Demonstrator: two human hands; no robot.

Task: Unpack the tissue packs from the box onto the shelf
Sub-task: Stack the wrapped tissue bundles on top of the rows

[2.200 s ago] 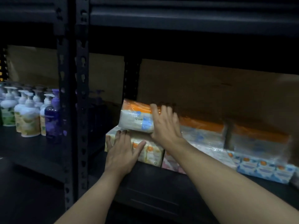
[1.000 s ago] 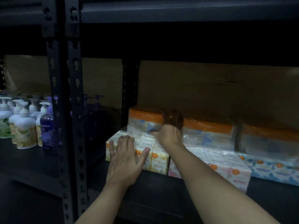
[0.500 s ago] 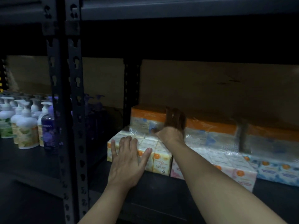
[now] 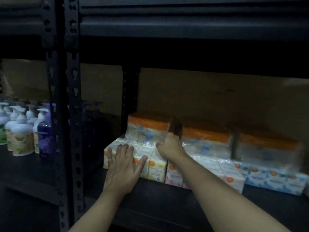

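Nearest me, the person's left hand (image 4: 122, 166) lies flat with its fingers spread and relaxed, pressing on the front of a block of small pale-yellow tissue packs with orange dots (image 4: 154, 168) that sits at the front edge of the black metal shelf board (image 4: 150, 208). Just behind and above, the right hand (image 4: 170, 146) is unclenched, its fingers (image 4: 174, 127) stretched upward against the right end of a rectangular tissue pack with an orange top, wrapped in clear crinkled film (image 4: 147, 129), thumb at its lower front edge. That pack lies flat on top of the yellow block, at the left end of a row of like packs; its long axis runs left to right along the shelf, orange face up, white-and-blue printed side towards me. Pink (image 4: 173, 177) and blue (image 4: 274, 180) blocks continue the lower layer rightward. Behind stands brown cardboard backing (image 4: 209, 97); far left, white and purple pump bottles (image 4: 21, 136).
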